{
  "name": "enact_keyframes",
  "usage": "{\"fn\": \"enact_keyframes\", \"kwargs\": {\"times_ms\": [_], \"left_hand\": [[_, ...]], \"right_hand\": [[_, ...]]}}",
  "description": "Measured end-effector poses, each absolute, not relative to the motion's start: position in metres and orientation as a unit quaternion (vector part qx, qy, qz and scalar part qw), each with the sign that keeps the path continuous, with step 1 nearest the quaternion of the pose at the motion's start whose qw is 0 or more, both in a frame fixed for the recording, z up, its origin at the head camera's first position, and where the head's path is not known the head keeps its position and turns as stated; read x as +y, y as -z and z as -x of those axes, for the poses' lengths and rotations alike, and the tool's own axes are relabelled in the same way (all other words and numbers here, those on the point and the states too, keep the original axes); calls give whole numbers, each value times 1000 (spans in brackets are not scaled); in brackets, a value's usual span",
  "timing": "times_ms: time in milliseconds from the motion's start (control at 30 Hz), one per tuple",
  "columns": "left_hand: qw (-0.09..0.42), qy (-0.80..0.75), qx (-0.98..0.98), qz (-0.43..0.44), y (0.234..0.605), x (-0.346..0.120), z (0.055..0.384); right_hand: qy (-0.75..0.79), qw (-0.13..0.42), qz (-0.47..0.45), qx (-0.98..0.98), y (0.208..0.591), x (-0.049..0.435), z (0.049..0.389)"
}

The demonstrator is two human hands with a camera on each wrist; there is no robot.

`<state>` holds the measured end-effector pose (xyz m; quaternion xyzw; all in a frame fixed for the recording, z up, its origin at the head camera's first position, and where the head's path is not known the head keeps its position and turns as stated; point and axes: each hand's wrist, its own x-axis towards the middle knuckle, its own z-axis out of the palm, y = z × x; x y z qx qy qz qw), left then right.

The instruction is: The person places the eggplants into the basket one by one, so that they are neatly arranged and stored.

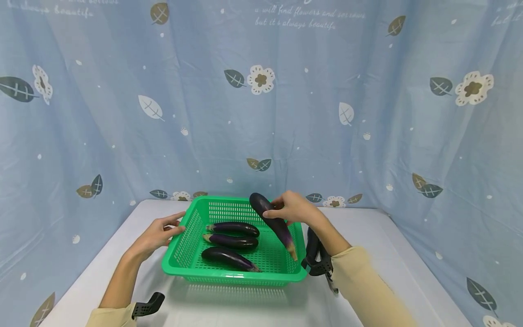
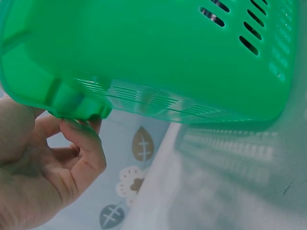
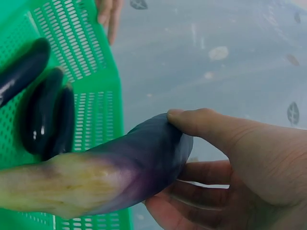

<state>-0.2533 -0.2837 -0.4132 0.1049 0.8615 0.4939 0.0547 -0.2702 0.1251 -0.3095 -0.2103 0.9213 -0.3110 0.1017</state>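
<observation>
A green plastic basket (image 1: 245,274) with slotted walls holds several dark purple eggplants, including a front one (image 1: 229,259) and a middle one (image 1: 233,241). At the basket's left side, my left hand (image 1: 161,234) grips the rim, thumb and fingertips at the edge (image 2: 72,112). My right hand (image 1: 296,209) holds another eggplant (image 1: 273,220) over the basket's right part. That eggplant slants, with its pale stem end (image 3: 62,184) pointing down toward the near right corner. In the right wrist view, the thumb lies on one side of it and the fingers on the other.
Right of the basket, dark long things (image 1: 312,243) lie partly hidden behind the right forearm, with a shiny metal-looking tip (image 1: 333,285) near them. Everything is on a white table (image 1: 392,263). A blue patterned curtain (image 1: 261,127) hangs behind and at both sides.
</observation>
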Motion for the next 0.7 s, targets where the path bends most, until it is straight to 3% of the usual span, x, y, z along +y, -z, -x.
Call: {"fn": "enact_keyframes", "kwargs": {"times_ms": [700], "left_hand": [[55, -493, 861, -112, 416, -285, 256]], "right_hand": [[271, 114, 261, 919, 324, 85, 265]]}}
